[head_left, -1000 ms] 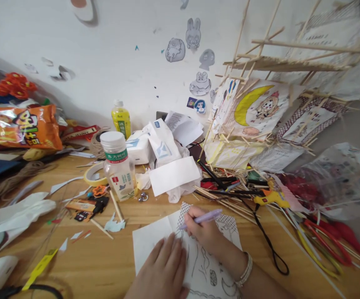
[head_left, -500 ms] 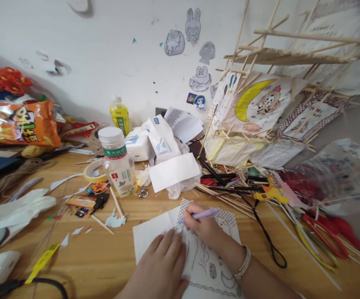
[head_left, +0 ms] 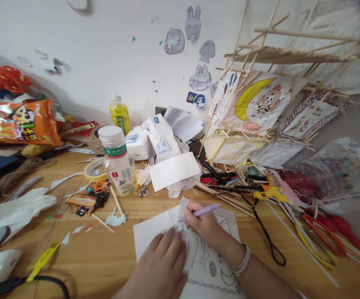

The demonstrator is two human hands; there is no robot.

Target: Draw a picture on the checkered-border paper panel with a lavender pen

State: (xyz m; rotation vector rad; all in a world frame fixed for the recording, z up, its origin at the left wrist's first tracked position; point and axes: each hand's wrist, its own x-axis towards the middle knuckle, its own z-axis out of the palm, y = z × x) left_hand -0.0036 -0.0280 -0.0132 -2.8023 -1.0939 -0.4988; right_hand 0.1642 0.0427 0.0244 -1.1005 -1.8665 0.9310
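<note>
A light purple pen (head_left: 205, 210) is gripped in my right hand (head_left: 201, 224), its tip down at the crosshatched upper part of a drawing. The paper (head_left: 198, 258) carries black line work: a crosshatched border, wavy lines, a crescent moon and a small round motif. My left hand (head_left: 160, 259) lies flat on the paper's left half with fingers stretched out, holding nothing. It hides part of the sheet. A bracelet (head_left: 243, 261) circles my right wrist.
A clear bottle (head_left: 119, 174) with a white cap, tissue packs (head_left: 161, 137) and a roll of tape (head_left: 94, 169) stand beyond the paper. To the right are a stick frame (head_left: 285, 56) with drawings, a yellow glue gun (head_left: 270, 193) and red-handled scissors (head_left: 324, 234). Paper scraps (head_left: 116, 218) lie left.
The pen has tilted slightly in my right hand, its back end a little higher. My left hand stays flat in place.
</note>
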